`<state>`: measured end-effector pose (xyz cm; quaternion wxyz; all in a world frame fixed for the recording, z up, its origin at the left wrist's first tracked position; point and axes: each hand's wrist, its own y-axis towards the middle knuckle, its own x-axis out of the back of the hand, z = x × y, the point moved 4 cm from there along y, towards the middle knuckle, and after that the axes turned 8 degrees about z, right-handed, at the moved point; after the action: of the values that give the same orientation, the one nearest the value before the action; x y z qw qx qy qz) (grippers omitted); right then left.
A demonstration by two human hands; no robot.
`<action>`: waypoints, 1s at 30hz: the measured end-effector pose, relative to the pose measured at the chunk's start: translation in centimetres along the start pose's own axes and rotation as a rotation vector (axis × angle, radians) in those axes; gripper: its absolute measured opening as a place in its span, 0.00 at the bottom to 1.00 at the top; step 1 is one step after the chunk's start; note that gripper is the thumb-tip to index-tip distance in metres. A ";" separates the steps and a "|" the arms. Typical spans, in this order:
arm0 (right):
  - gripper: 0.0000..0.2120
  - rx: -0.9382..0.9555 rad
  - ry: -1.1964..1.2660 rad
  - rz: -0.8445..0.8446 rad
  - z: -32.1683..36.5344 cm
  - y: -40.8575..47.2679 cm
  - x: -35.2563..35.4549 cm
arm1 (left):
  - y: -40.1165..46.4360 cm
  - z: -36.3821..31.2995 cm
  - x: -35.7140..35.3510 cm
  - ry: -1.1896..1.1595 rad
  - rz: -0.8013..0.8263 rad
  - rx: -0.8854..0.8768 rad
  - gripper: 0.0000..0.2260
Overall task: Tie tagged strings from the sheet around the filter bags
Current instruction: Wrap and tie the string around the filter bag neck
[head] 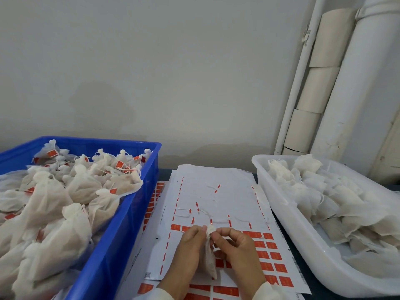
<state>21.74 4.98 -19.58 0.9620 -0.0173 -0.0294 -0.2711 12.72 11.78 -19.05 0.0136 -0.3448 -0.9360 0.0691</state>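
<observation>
At six o'clock, nearest the viewer, two pale sleeves are reaching in, and both hands are meeting over the sheet (216, 191) of tagged strings. The left hand (190, 247) is curling its fingers round the left side of a small filter bag (209, 259), thumb and forefinger pinching the gathered neck at its top. The right hand (237, 245) is pinching the same neck from the other side, fingertips bent inward against the white bunched top; whether a string is already between the fingers cannot be told. The bag is hanging upright between the two palms, its darker filled body pointing down toward six o'clock over the rows of red tags (271, 256) printed on the sheet. Just beyond the hands, toward twelve o'clock, loose white strings with thin red tags (229, 221) are lying scattered on the bare white part of the sheet. The sheet is lying on a dark counter (296, 252) on top of other similar sheets. At nine o'clock a blue crate (121, 224) is sitting beside the sheet, heaped with tied bags (65, 191), several showing red tags. At three o'clock a white tub (281, 204) is holding a pile of untied bags (324, 195). Farther off, at one o'clock, white pipes (355, 83) and stacked cardboard tubes (318, 89) are standing against the pale wall (173, 61).
</observation>
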 end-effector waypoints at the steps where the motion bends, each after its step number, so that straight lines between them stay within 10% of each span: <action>1: 0.04 -0.026 0.025 0.013 -0.2 0.1 0.0 | -0.2 -0.2 0.1 0.006 -0.025 0.050 0.07; 11: 0.04 -0.133 0.345 0.118 -0.6 0.3 -0.3 | -0.4 0.8 0.8 -0.220 0.026 0.185 0.10; 30: 0.07 0.237 -0.200 -0.146 1.0 -0.8 -0.1 | -0.3 1.2 1.0 -0.432 0.047 0.184 0.13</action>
<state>21.17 4.41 -18.57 0.9273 0.0716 -0.1581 -0.3318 11.69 12.02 -20.17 -0.1570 -0.3411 -0.8987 0.2268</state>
